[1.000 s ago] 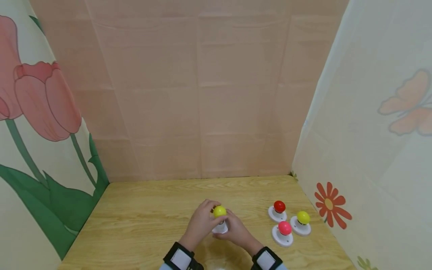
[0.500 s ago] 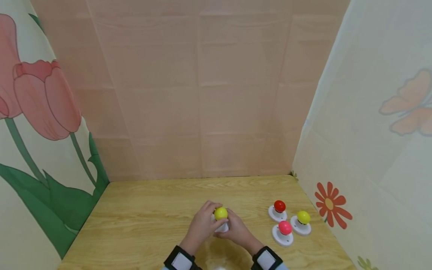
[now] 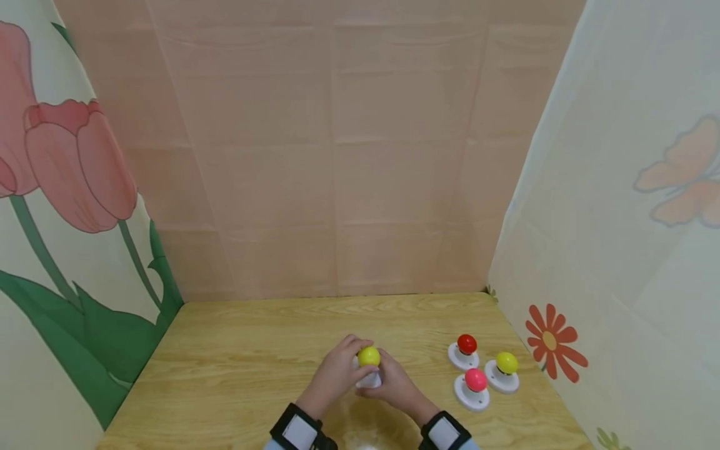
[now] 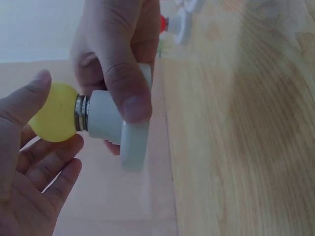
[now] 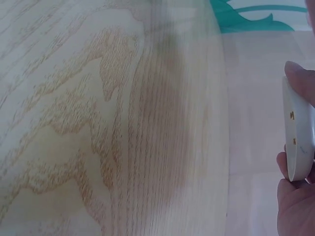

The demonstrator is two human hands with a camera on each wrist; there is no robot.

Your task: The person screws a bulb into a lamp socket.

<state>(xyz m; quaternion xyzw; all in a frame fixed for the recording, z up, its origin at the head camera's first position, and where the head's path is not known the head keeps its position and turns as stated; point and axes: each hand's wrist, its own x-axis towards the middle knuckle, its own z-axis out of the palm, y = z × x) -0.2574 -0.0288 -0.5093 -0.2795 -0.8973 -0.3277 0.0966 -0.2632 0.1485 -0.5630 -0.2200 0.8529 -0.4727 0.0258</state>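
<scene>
In the head view my left hand pinches a yellow light bulb between thumb and fingers. My right hand grips the white lamp socket below it. The left wrist view has the bulb lying sideways, its metal screw thread partly showing at the mouth of the socket. How deep the thread sits is hidden. Seen from the right wrist, the round base shows its flat underside with small brass-coloured spots, held above the table.
Three white sockets stand at the table's right side, bearing a red bulb, a pink bulb and a yellow bulb. The wooden table meets a plain backdrop behind and printed side sheets.
The held bulb and socket have shifted very slightly right and tilted a little, so less of the bulb's neck shows. Both hands keep their hold. The sockets at the right have not moved.
</scene>
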